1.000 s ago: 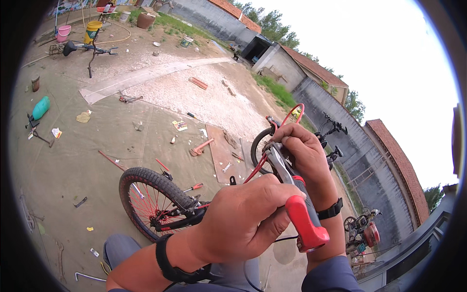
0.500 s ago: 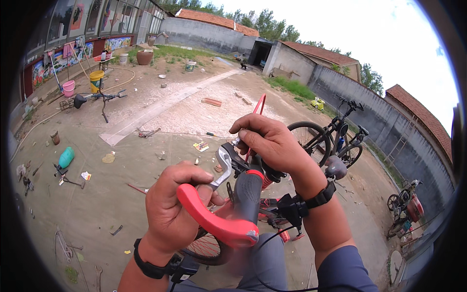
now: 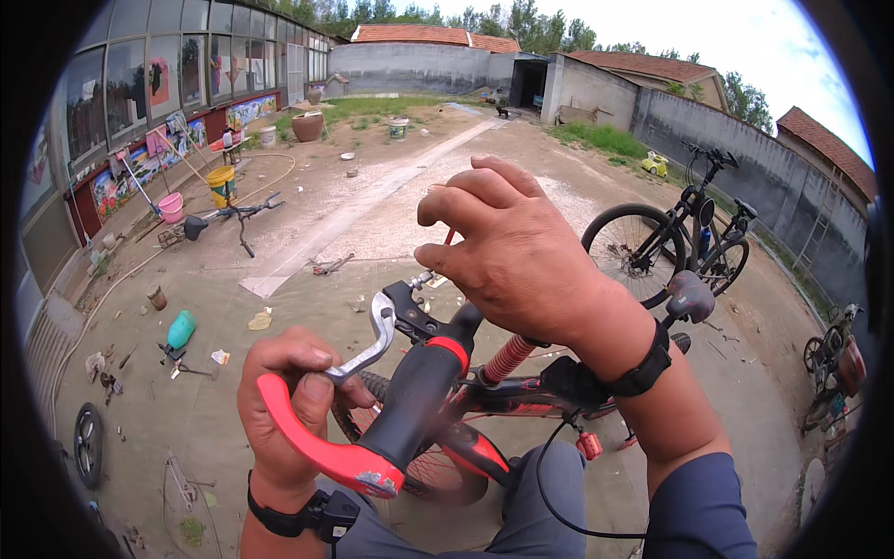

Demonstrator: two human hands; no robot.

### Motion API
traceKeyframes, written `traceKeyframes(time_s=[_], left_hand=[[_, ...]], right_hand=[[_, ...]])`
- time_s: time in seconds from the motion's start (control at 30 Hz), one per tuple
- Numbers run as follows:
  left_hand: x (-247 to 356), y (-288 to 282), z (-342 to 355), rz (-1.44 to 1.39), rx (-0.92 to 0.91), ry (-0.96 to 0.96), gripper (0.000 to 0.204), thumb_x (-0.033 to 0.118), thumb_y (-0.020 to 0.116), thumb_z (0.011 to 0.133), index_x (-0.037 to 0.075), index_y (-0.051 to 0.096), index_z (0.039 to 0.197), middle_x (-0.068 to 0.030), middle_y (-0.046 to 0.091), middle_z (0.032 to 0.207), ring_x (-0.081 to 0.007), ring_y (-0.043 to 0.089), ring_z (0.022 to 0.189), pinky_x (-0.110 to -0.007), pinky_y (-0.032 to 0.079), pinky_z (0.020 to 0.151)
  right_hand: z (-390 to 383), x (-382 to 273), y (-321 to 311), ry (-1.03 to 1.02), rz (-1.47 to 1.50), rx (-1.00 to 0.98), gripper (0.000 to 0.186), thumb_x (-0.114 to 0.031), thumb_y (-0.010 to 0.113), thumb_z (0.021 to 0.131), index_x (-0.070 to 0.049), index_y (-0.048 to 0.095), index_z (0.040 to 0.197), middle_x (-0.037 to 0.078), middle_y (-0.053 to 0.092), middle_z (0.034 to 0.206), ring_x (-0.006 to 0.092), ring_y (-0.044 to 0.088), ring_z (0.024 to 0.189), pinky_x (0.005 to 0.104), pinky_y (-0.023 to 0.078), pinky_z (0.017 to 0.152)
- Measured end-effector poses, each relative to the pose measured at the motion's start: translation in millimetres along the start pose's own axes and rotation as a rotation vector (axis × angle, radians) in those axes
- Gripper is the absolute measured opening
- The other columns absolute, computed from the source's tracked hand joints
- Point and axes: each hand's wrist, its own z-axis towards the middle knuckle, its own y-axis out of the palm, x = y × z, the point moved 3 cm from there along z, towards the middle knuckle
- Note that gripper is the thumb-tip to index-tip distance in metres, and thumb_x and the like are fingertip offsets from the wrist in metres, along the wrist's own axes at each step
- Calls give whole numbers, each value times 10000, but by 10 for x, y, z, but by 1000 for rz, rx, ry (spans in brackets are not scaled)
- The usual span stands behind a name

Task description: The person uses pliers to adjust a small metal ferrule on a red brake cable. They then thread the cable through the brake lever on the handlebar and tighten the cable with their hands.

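Observation:
A bicycle's handlebar reaches toward me, with a black grip [image 3: 414, 396] and a curved red bar end [image 3: 312, 447] scuffed at its tip. My left hand [image 3: 279, 396] pinches the free end of the silver brake lever [image 3: 380, 331] between thumb and fingers, just beside the bar end. The lever's black mount [image 3: 410, 312] sits forward of the grip, with a metal barrel adjuster [image 3: 421, 280] sticking out. Over that adjuster hovers my right hand [image 3: 531, 252], fingers bent and apart from the thumb. Part of the handlebar is hidden below my right hand.
Below lies the bicycle's red and black frame [image 3: 475, 452]. A black bicycle [image 3: 666, 238] stands at the right. Scattered on the ground are a teal spray bottle [image 3: 182, 330], a small wheel [image 3: 88, 445] and tools. Yellow [image 3: 221, 184] and pink [image 3: 171, 207] buckets stand far left.
My right hand has come off the barrel adjuster and its fingers have spread. The handlebar and my left hand sit further left and lower in view; the left hand still pinches the lever.

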Motion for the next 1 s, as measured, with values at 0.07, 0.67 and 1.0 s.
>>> traceKeyframes(time_s=[0.07,0.67,1.0], left_hand=[[-13,30,24,-10,6,-18,166,164,641,1047,42,567,1131,-113,591,890,-197,671,670,-328,582,588],[63,-49,60,47,55,-86,251,238,717,1013,73,575,1138,-106,551,891,-187,613,734,-317,580,581],[47,-47,50,-27,16,-61,181,154,648,1049,51,555,1166,-143,549,927,-196,598,754,-310,565,598]], right_hand=[[-83,68,101,38,177,-30,288,-87,736,807,-123,773,1090,44,673,1042,280,625,1047,451,495,1008],[-66,268,581,-41,601,72,155,-191,784,836,-107,808,964,59,708,901,290,647,977,434,510,896],[-128,261,797,21,901,182,158,-132,775,826,-49,782,960,139,732,869,360,685,910,469,525,862]])
